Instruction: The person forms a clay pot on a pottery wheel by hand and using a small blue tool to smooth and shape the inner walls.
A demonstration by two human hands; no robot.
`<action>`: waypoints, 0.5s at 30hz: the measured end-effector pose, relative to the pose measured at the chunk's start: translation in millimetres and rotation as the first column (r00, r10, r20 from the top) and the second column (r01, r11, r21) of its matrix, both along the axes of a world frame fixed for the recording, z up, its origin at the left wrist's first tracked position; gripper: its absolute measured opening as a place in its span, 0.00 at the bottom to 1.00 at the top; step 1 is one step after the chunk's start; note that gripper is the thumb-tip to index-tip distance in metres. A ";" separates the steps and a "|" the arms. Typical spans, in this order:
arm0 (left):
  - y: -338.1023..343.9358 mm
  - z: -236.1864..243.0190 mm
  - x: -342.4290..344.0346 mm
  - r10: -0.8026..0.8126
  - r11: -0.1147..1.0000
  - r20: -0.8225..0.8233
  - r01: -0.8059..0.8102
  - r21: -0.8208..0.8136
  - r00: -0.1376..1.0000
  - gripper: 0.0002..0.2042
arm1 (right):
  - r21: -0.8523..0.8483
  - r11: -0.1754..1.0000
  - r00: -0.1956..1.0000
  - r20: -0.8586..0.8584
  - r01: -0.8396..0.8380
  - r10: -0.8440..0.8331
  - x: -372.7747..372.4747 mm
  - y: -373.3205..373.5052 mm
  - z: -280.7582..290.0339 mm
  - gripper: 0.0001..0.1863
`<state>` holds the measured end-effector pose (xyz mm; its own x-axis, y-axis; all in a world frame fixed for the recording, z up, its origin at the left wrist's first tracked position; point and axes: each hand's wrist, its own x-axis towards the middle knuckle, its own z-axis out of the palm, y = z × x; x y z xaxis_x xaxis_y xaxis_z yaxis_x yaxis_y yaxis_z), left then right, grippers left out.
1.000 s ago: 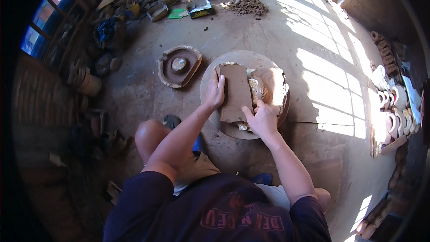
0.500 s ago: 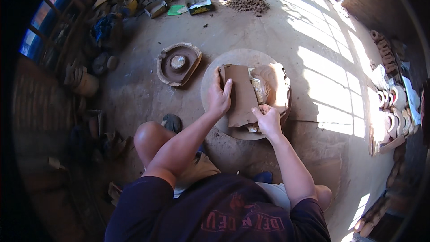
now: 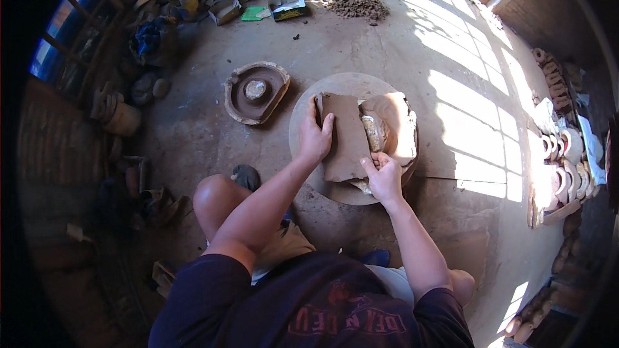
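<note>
A flat brown clay slab (image 3: 343, 134) lies tilted over a lumpy pale, plaster-like piece (image 3: 373, 132) with clay around it, on a round board (image 3: 350, 82). My left hand (image 3: 316, 137) grips the slab's left edge, thumb on its top face. The fingers of my right hand (image 3: 385, 179) curl round its lower right edge, thumb on top. A rough-rimmed mould (image 3: 275, 100) with brown inside and a pale central knob rests on the floor left of the board.
A clay heap (image 3: 358, 6), small boxes (image 3: 285, 9) and a bucket (image 3: 122, 116) stand around the floor. Rows of curved clay pieces (image 3: 561, 167) line the sunlit right side, and cluttered pots and stones line the left. My bent knees flank my arms.
Over the last second my left hand and the slab shifted slightly right and down, and my right hand moved a little right and down, its fingers curling onto the slab's edge.
</note>
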<state>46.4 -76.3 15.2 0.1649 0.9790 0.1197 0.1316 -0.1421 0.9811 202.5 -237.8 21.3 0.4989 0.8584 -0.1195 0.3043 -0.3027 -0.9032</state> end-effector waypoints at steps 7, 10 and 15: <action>-8.3 -4.5 -3.0 0.043 0.999 -0.033 -0.043 -0.011 0.999 0.34 | -0.353 0.931 0.884 0.402 -0.092 0.239 -3.6 17.7 77.7 0.24; -12.7 -21.1 -4.5 0.012 0.999 0.090 -0.009 -0.035 0.996 0.31 | -0.176 0.962 0.764 0.586 -0.208 0.272 -12.0 44.0 115.0 0.28; -19.0 -52.7 -20.7 -0.047 0.995 0.194 0.064 -0.080 0.980 0.29 | 0.570 0.767 0.885 -0.140 -0.295 0.444 -34.9 141.7 138.3 0.51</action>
<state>25.7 -95.3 -37.5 0.2015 0.9770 0.0704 -0.0661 -0.0581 0.9961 167.6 -96.2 159.6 0.1455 0.9352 0.3227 0.0325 0.3215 -0.9464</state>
